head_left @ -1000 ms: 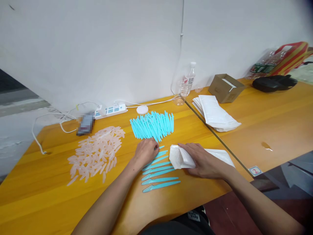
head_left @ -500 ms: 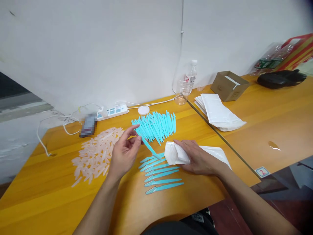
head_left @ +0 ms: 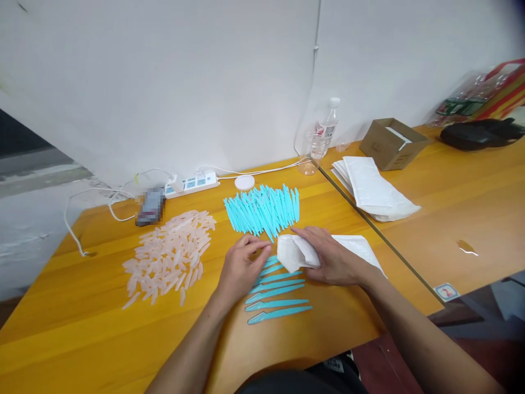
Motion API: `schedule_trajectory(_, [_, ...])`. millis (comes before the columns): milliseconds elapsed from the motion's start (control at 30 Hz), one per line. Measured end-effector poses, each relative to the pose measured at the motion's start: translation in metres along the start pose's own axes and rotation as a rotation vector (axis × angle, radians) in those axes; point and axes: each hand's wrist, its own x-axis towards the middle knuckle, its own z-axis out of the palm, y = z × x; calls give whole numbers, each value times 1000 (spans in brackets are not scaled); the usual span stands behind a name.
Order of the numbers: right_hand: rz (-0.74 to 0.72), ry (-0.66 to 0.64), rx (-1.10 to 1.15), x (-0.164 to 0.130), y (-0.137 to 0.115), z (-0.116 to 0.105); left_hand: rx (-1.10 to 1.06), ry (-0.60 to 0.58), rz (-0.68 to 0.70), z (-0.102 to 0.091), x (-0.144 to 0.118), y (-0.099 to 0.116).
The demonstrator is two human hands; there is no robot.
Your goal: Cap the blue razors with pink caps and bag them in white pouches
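My right hand [head_left: 328, 254] is wrapped round a white padded mailer [head_left: 296, 253], whose crumpled mouth faces left. Close to that mouth is my left hand [head_left: 241, 265], thumb and fingertips drawn together; whatever they may hold is hidden. Below and between both hands, several turquoise eyebrow razors [head_left: 279, 304] lie in a rough row, the upper ones partly covered by my left hand. A larger heap of turquoise razors [head_left: 262, 208] lies behind my hands. Another white padded mailer [head_left: 356, 249] lies flat under my right wrist.
Many pale pink plastic pieces [head_left: 168, 257] are spread at the left. A power strip [head_left: 192, 184], a blurred dark device [head_left: 150, 207] and a round white lid [head_left: 245, 182] stand along the wall. Further right are a bottle [head_left: 325, 131], stacked mailers [head_left: 375, 186] and a cardboard box [head_left: 391, 145].
My left hand has moved right and down to the mailer's mouth. The turquoise razor it was holding can no longer be seen in it. My right hand still grips the mailer.
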Motion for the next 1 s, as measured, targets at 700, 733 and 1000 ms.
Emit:
schedule_trajectory(700, [96,26,-110,-15,11,-5,368,-222,48,-3,18,-6])
schedule_trajectory(733, [98,28,-98,-15,11,-5,303,-148,34,-12,14,-5])
schedule_trajectory(1000, [27,1,-21,-3,0,0,-561,541,-216,-52,-14,5])
